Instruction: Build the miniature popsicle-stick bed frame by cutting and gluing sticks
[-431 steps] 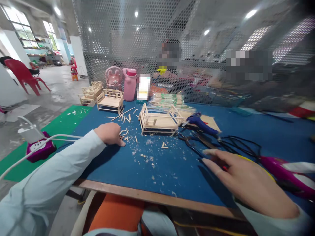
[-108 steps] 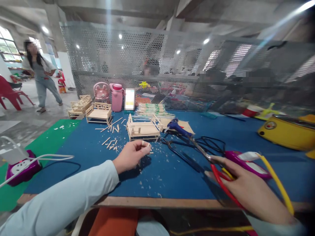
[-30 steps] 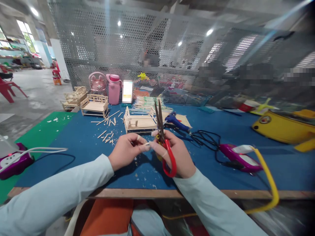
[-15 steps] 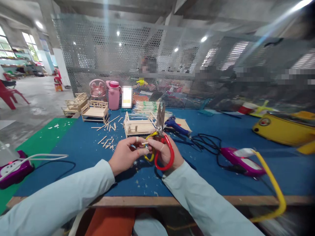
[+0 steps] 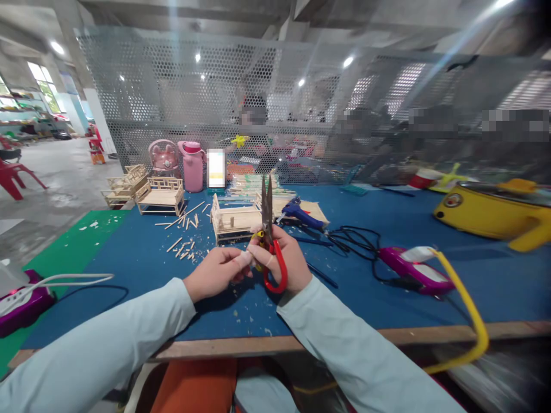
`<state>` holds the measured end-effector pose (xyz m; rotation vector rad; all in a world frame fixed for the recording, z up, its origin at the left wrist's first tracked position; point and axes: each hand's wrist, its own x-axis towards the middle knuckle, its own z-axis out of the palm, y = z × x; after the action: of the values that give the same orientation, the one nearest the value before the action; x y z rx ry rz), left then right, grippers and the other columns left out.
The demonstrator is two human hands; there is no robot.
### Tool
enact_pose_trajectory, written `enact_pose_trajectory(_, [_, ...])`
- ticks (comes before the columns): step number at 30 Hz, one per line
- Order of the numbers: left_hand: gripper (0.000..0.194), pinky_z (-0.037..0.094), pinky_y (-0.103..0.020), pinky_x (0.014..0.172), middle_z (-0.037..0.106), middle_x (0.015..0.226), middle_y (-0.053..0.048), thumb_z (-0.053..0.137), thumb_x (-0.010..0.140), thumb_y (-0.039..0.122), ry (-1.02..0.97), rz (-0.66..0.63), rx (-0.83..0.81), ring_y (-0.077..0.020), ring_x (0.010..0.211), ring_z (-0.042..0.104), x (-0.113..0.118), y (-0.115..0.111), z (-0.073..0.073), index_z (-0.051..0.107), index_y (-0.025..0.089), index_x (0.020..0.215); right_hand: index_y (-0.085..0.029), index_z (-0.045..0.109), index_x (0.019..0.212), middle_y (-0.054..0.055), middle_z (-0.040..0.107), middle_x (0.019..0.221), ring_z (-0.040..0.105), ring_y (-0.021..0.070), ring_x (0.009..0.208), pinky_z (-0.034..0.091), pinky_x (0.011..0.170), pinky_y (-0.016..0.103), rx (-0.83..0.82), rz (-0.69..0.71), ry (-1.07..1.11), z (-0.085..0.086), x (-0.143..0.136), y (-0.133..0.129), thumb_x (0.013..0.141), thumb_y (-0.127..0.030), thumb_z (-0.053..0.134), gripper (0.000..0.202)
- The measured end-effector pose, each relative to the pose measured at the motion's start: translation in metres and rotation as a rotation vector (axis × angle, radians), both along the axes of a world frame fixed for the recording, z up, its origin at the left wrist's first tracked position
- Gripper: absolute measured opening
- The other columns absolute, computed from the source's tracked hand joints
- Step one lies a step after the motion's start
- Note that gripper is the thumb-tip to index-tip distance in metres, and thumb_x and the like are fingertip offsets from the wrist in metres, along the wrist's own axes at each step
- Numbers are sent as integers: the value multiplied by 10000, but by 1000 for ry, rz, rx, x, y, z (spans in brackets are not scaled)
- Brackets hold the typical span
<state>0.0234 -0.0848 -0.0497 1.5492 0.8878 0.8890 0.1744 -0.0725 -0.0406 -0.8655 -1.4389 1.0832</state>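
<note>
My right hand (image 5: 293, 258) holds a pair of scissors (image 5: 267, 209) with red and yellow handles, the blades pointing up and slightly apart. Its thumb and fingertips meet those of my left hand (image 5: 214, 273), which is pinched closed. Whatever lies between the left fingertips is too small or hidden to make out. Just behind the hands stands a miniature wooden bench frame (image 5: 235, 223). Short cut wooden sticks (image 5: 185, 249) are scattered to the left of it.
Finished little wooden benches (image 5: 160, 197) stand at the back left, beside a pink bottle (image 5: 193, 167). A blue glue gun (image 5: 303, 213) lies to the right, its cable near a purple power strip (image 5: 415, 269). Farther right sits a yellow electric pot (image 5: 477, 212). A perforated metal screen (image 5: 181, 86) runs behind.
The scissors have turned, with the red handle closer to the yellow one. A small pale stick piece seen between the fingertips is now hidden. The view has shifted slightly.
</note>
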Motion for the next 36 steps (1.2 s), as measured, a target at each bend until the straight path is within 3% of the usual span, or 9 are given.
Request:
enact_pose_trajectory(10, [498,344,-228,524,516,607,0,424,816,595,-43,3,69,-89,530,420,-1,-1,-1,527,133,662,-198,515,905,-58,550,675,529,90,520,438,537,256,-7,12,32,3,-3,-5,626,-278,721,356])
enact_pose_trajectory(15, [433,344,-221,521,491,580,16,473,810,545,-117,190,126,-89,525,423,-2,-1,7,548,136,691,-212,505,930,-40,521,733,517,102,621,435,599,254,12,31,61,-2,-3,-6,677,-376,705,362])
enact_pose_trajectory(19, [404,354,-224,544,492,582,15,451,843,499,-147,286,225,-95,546,437,-6,1,16,544,141,681,-215,518,1003,-2,533,772,511,131,658,439,628,284,10,156,-9,-4,-3,-13,782,-519,567,380])
enact_pose_trajectory(26, [380,334,-221,554,442,591,28,385,892,420,-104,267,350,-89,557,396,-9,1,23,484,155,638,-220,546,1139,56,608,1045,551,186,868,444,814,320,267,289,-178,2,-10,-21,821,-505,521,427])
enact_pose_trajectory(33, [358,347,-217,576,455,617,21,387,894,395,-70,272,393,-98,590,410,-9,-2,26,485,158,643,-201,523,1179,72,617,1018,561,219,961,435,909,363,258,296,-218,1,-10,-22,826,-503,510,465])
enact_pose_trajectory(36, [374,353,-219,590,461,634,16,380,898,415,-43,251,403,-105,610,420,-11,-1,25,483,160,645,-201,515,1199,85,607,1096,556,236,1009,430,932,384,274,305,-209,1,-10,-22,831,-515,493,485])
